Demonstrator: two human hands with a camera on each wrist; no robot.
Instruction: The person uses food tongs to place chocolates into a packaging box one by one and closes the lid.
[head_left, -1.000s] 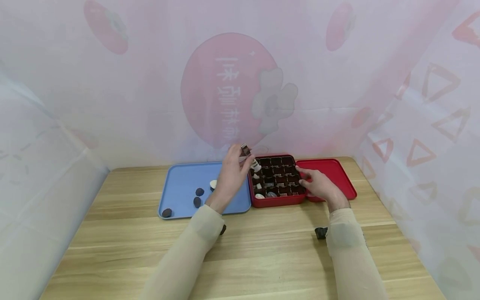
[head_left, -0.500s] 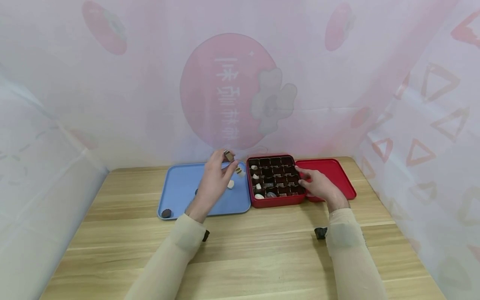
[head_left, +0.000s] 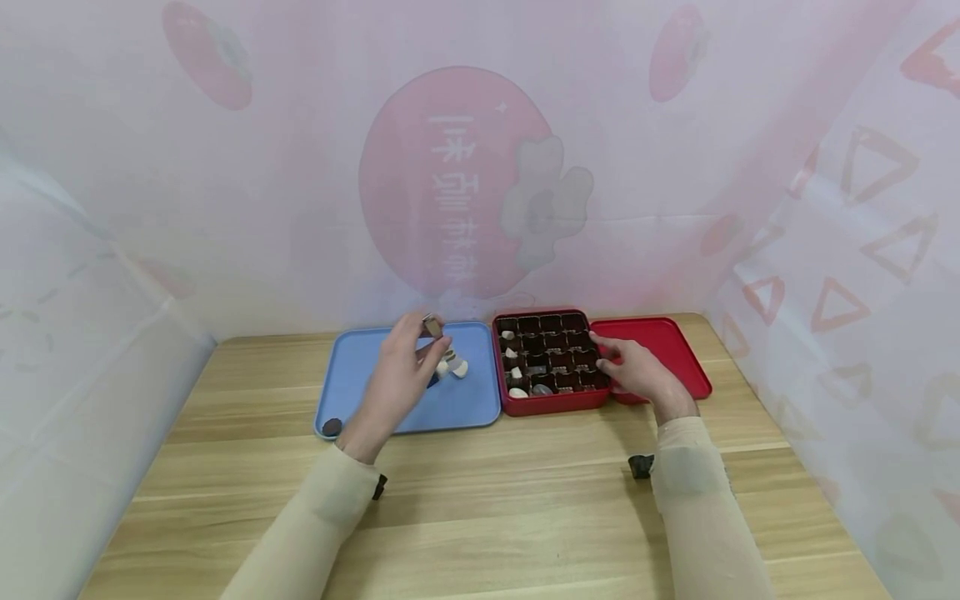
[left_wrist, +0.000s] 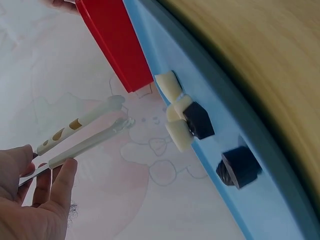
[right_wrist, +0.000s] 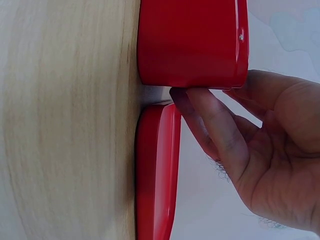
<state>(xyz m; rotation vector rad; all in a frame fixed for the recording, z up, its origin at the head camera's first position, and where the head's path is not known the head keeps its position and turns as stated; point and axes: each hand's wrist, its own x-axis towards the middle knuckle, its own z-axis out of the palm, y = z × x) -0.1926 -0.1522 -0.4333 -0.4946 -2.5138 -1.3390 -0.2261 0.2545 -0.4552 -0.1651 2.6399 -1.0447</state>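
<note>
Tongs (left_wrist: pixel 90 141) hang pinched in the fingers of the left hand (head_left: pixel 393 375); I see their pale tips slightly parted, nothing between them, above the blue tray (head_left: pixel 352 358). The right hand (head_left: pixel 641 371) rests nearly straight fingers against the red box (head_left: pixel 555 402). White pieces (left_wrist: pixel 179 135) and dark pieces (left_wrist: pixel 241 167) lie on the tray. I judge them light, firm and smooth, liable to slip or chip, so I'd take hold gently across their flat sides. The left wrist view shows me one dark piece's ridged end, lost in the head view; only the latter shows the box's compartments. The right wrist view alone shows fingertips between box and red lid (head_left: pixel 663 342).
</note>
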